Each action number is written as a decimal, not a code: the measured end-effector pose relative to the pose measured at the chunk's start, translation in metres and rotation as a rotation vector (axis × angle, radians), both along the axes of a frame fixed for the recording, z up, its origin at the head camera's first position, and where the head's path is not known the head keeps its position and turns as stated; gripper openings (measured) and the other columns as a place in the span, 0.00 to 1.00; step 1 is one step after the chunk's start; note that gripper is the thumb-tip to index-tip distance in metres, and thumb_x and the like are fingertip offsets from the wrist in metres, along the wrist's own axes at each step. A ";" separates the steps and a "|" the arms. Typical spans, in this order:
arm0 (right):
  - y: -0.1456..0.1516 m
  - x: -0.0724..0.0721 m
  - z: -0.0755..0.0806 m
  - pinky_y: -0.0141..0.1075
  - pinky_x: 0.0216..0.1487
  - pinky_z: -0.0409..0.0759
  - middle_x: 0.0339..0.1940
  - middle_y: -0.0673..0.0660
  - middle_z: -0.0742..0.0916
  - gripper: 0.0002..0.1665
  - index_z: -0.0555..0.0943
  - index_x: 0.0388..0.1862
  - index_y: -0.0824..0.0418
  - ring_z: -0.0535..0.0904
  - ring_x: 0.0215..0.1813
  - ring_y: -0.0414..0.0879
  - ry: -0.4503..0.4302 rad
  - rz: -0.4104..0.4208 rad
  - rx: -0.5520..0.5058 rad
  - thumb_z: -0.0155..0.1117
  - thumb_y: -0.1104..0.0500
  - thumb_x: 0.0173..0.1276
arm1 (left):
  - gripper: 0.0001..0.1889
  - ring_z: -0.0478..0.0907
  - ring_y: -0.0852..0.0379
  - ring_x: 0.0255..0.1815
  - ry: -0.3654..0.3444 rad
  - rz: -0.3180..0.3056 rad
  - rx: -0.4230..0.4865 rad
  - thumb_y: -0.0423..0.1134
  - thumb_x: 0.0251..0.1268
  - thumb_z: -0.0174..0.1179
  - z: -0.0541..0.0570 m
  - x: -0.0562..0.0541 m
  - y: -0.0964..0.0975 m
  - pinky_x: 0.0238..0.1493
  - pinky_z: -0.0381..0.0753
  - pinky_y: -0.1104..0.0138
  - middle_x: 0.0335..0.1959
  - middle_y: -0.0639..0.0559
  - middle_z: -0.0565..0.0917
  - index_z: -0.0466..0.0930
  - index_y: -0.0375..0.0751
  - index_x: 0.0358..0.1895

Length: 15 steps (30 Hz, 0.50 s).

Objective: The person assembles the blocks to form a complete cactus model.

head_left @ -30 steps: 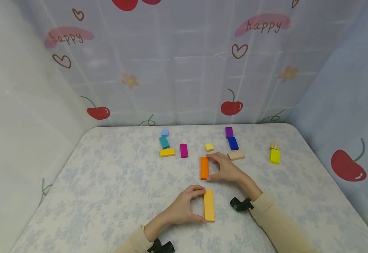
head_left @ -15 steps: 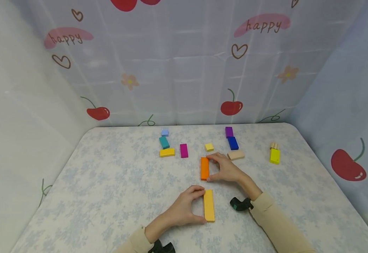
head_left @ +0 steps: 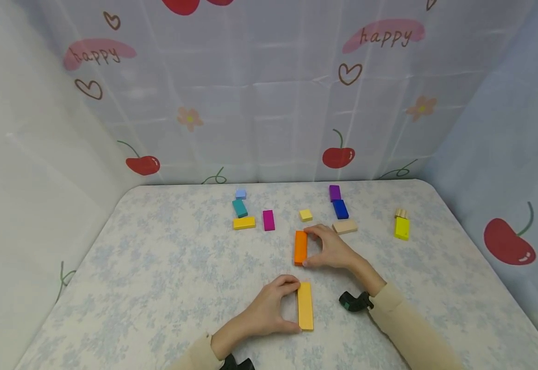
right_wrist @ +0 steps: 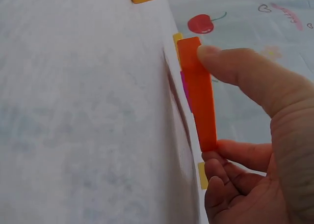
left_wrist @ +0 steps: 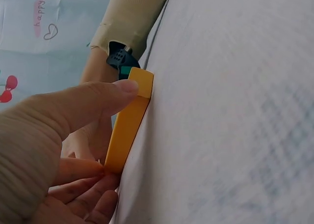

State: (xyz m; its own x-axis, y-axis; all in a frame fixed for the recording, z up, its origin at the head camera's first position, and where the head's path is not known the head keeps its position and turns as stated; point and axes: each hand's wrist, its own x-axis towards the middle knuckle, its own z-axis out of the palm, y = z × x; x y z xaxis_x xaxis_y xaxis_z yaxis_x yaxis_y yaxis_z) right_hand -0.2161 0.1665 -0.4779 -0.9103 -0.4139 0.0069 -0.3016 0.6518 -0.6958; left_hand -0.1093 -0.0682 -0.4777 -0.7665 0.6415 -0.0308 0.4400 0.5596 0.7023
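My left hand point(head_left: 265, 311) pinches a long yellow block point(head_left: 305, 306) by its two ends, thumb at the near end and fingers at the far end. In the left wrist view the thumb presses one end of this yellow block point(left_wrist: 128, 128). Farther forward, my right hand point(head_left: 333, 248) pinches an orange block point(head_left: 300, 248) the same way, thumb on the near end. The right wrist view shows the orange block point(right_wrist: 198, 94) held lengthwise between thumb and fingers. Both blocks point away from me, the orange one beyond the yellow one.
Behind the hands lie a magenta block point(head_left: 268, 220), a small pale-yellow block point(head_left: 305, 215) and a beige block point(head_left: 345, 226). Yellow point(head_left: 244, 223), teal point(head_left: 239, 208) and light-blue point(head_left: 240, 194) blocks lie left; blue point(head_left: 340, 209), purple point(head_left: 335, 193) and lime point(head_left: 401, 228) ones right.
In the last half second both hands have shifted slightly toward me with their blocks, the yellow one a little more than the orange. The other blocks have stayed put.
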 end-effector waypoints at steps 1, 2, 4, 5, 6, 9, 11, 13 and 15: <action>0.000 0.001 0.001 0.53 0.62 0.74 0.61 0.57 0.78 0.49 0.72 0.66 0.59 0.72 0.57 0.51 0.004 0.006 0.003 0.80 0.43 0.47 | 0.44 0.70 0.61 0.64 0.001 -0.001 0.001 0.53 0.47 0.77 0.000 0.001 0.000 0.65 0.73 0.61 0.66 0.57 0.70 0.71 0.39 0.68; 0.001 0.002 0.003 0.52 0.62 0.74 0.62 0.57 0.78 0.49 0.72 0.66 0.59 0.73 0.57 0.51 0.009 0.014 0.006 0.79 0.43 0.48 | 0.44 0.70 0.61 0.63 0.004 -0.003 0.002 0.53 0.47 0.77 0.000 0.001 -0.001 0.65 0.73 0.61 0.65 0.57 0.70 0.71 0.38 0.68; 0.001 0.005 0.006 0.51 0.61 0.76 0.62 0.57 0.78 0.48 0.73 0.66 0.59 0.73 0.57 0.51 0.022 0.033 0.004 0.80 0.43 0.48 | 0.44 0.71 0.61 0.63 0.013 -0.006 0.004 0.53 0.47 0.77 0.000 0.002 -0.002 0.65 0.74 0.63 0.65 0.57 0.70 0.71 0.38 0.68; 0.002 0.007 0.007 0.51 0.60 0.76 0.62 0.57 0.78 0.48 0.73 0.66 0.60 0.73 0.57 0.51 0.031 0.045 0.004 0.80 0.43 0.48 | 0.44 0.71 0.61 0.63 0.019 -0.008 0.005 0.53 0.47 0.77 0.001 0.002 -0.002 0.65 0.74 0.63 0.65 0.56 0.71 0.71 0.38 0.68; 0.003 0.009 0.008 0.51 0.60 0.76 0.61 0.57 0.78 0.48 0.73 0.65 0.60 0.73 0.56 0.51 0.042 0.061 0.005 0.80 0.43 0.48 | 0.44 0.71 0.61 0.63 0.026 -0.011 0.006 0.53 0.47 0.77 0.001 0.002 -0.002 0.64 0.74 0.64 0.64 0.56 0.71 0.71 0.37 0.68; 0.005 0.016 0.008 0.50 0.58 0.76 0.60 0.58 0.79 0.48 0.73 0.65 0.62 0.74 0.55 0.51 0.061 0.094 0.008 0.80 0.44 0.48 | 0.44 0.71 0.61 0.62 0.043 -0.022 0.000 0.53 0.46 0.77 0.001 0.003 -0.001 0.64 0.74 0.65 0.64 0.56 0.71 0.72 0.37 0.67; 0.007 0.020 0.007 0.51 0.59 0.75 0.60 0.58 0.79 0.48 0.73 0.65 0.62 0.74 0.55 0.51 0.067 0.108 0.014 0.80 0.44 0.48 | 0.44 0.71 0.61 0.62 0.049 -0.028 -0.008 0.53 0.46 0.77 0.001 0.003 -0.001 0.64 0.74 0.65 0.64 0.55 0.71 0.72 0.36 0.67; 0.008 0.024 0.006 0.52 0.59 0.75 0.61 0.58 0.79 0.48 0.74 0.65 0.62 0.74 0.55 0.51 0.071 0.109 0.023 0.80 0.44 0.47 | 0.44 0.71 0.61 0.63 0.053 -0.031 -0.015 0.53 0.47 0.77 0.000 0.003 0.000 0.64 0.74 0.65 0.64 0.55 0.71 0.72 0.36 0.67; 0.009 0.026 0.003 0.51 0.59 0.75 0.61 0.58 0.79 0.48 0.74 0.65 0.61 0.73 0.55 0.50 0.065 0.108 0.026 0.80 0.43 0.47 | 0.44 0.71 0.61 0.63 0.054 -0.032 -0.011 0.53 0.47 0.76 0.000 0.003 0.001 0.64 0.74 0.65 0.64 0.55 0.71 0.72 0.36 0.67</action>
State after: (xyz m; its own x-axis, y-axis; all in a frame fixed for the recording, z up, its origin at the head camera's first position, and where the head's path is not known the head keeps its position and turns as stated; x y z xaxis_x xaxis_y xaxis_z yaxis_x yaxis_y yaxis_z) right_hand -0.1902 0.1755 -0.4748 -0.8587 -0.5099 0.0521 -0.4143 0.6308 -0.6560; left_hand -0.1063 -0.0673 -0.4781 -0.7465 0.6654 0.0029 0.4951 0.5525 0.6705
